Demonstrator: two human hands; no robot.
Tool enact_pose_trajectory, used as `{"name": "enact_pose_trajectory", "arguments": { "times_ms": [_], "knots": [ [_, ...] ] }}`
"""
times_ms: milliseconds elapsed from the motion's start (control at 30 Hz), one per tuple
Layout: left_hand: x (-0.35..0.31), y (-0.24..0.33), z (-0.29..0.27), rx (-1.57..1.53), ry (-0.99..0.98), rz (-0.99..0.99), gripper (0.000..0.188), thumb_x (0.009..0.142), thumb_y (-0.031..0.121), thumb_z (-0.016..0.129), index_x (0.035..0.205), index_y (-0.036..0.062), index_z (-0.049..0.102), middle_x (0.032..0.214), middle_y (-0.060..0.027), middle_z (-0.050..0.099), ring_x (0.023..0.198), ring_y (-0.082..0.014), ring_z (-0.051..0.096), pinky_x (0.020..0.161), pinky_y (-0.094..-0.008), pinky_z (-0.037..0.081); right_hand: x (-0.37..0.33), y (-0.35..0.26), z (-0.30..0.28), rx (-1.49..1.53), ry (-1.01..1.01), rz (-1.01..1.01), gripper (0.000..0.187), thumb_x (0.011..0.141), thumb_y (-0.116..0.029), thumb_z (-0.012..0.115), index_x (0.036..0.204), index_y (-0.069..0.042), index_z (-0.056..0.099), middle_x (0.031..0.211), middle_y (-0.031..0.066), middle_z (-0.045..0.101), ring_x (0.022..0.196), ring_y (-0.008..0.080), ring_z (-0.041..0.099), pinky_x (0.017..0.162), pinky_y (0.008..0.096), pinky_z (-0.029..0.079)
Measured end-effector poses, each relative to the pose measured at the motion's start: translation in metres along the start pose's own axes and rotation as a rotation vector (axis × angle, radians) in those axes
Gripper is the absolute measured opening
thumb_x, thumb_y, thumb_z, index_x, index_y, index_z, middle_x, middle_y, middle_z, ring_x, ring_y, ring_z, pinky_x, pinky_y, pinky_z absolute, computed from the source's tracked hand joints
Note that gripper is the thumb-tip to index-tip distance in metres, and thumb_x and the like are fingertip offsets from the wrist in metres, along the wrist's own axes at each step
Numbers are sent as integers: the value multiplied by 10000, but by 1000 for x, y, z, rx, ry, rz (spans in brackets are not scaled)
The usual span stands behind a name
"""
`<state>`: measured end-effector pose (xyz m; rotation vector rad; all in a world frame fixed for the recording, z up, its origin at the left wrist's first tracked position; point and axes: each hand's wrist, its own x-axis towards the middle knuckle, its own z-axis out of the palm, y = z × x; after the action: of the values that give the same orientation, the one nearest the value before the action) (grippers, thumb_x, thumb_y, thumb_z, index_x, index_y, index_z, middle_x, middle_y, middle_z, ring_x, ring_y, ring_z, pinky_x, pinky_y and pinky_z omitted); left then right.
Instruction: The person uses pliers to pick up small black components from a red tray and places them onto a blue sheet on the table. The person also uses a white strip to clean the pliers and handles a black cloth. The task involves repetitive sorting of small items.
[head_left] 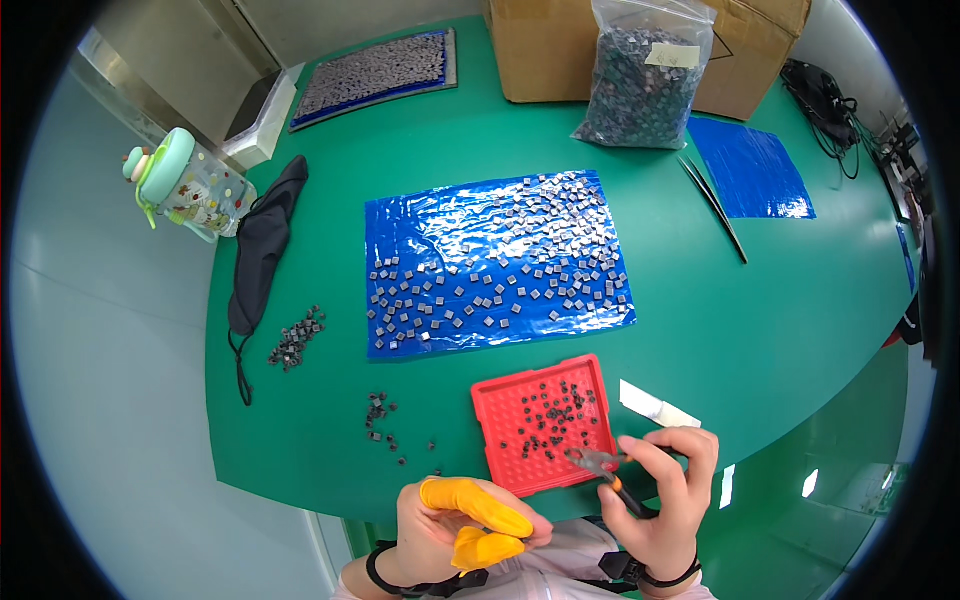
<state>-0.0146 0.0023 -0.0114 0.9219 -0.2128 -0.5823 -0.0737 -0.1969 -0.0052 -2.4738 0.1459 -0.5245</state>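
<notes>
At the near edge of the table, my left hand wears yellow finger cots on its thumb and index finger. Those two fingertips are pinched together, and whatever lies between them is too small to make out. My right hand grips pliers with black and orange handles, their jaws over the near right corner of a red tray. Many small dark pieces are scattered in that tray. Left of it, several small grey-black parts lie loose on the green table.
Beyond the tray, a blue sheet carries rows of small square parts. Black tweezers, a bag of parts and a cardboard box sit behind. A dark pouch, a drinking bottle and a small pile stand left.
</notes>
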Motion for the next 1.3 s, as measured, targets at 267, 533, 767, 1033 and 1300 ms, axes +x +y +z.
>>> {"name": "enact_pose_trajectory", "arguments": {
  "times_ms": [267, 533, 767, 1033, 1300],
  "knots": [
    [-6, -9, -9, -43, -19, -166, 257, 738, -41, 737, 977, -67, 646, 922, -150, 643, 800, -245, 662, 714, -348, 547, 4, -3, -1, -120, -98, 15, 515, 543, -102, 746, 1049, -109, 649, 1044, 87, 502, 1005, 303, 465, 866, 430, 385],
    [2, 7, 6, 533, 4, 9, 228, 740, -33, 741, 957, -43, 672, 938, -101, 649, 754, -131, 635, 670, -222, 516, 4, -3, -5, -95, -122, -8, 532, 530, -98, 745, 1054, -119, 655, 1049, 84, 507, 1012, 304, 468, 872, 431, 385],
    [4, 2, 11, 707, 176, 36, 234, 766, -120, 649, 981, -28, 647, 948, -64, 644, 788, -123, 642, 673, -231, 524, 2, -2, -7, -117, -97, -49, 543, 509, -113, 748, 1044, -130, 660, 1035, 82, 510, 994, 298, 480, 865, 437, 380],
    [3, -5, 11, 1037, 264, 88, 267, 776, -180, 547, 998, -40, 597, 955, -106, 640, 825, -176, 662, 723, -274, 550, 2, -1, -10, -116, -33, -57, 522, 499, -100, 732, 1016, -111, 659, 1017, 89, 510, 964, 294, 491, 824, 435, 402],
    [6, 8, 9, 736, 310, 60, 117, 800, -82, 632, 906, -44, 600, 855, -82, 633, 745, -132, 631, 663, -235, 518, 15, 48, -20, -322, 250, 194, 478, 601, -6, 693, 1071, -67, 631, 1088, 107, 507, 1057, 302, 469, 903, 417, 368]
  ]
}}
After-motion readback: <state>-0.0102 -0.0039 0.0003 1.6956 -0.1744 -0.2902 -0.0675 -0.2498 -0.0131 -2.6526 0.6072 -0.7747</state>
